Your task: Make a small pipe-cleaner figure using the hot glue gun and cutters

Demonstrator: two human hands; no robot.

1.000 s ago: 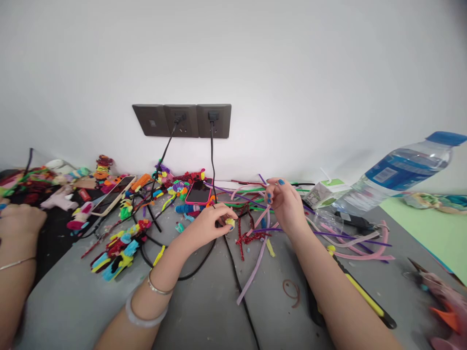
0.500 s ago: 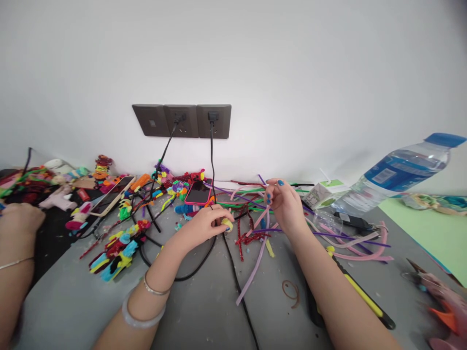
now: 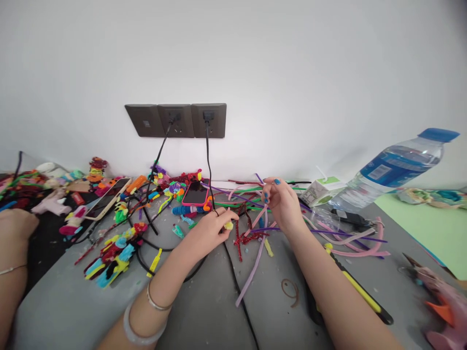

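Observation:
My left hand (image 3: 209,229) rests on the grey table (image 3: 204,311), fingers pinched on a small yellow fuzzy piece (image 3: 229,225). My right hand (image 3: 281,204) is raised a little above the table, fingers curled round a pink pipe cleaner (image 3: 255,221) that trails down toward me. Between both hands lie a red glittery pipe cleaner (image 3: 244,238) and a long lilac one (image 3: 253,267).
Phones (image 3: 196,192) (image 3: 105,197) charge on black cables from wall sockets (image 3: 175,120). Colourful pipe-cleaner figures (image 3: 113,250) lie left. A tilted water bottle (image 3: 394,167), small carton (image 3: 321,190), more pipe cleaners (image 3: 350,240) and a yellow-black tool (image 3: 359,291) sit right. Another person's hand (image 3: 14,228) is far left.
The view has shifted slightly, so everything sits a bit further left. My left hand has turned the yellow piece a little; my right hand keeps its hold on the pink pipe cleaner.

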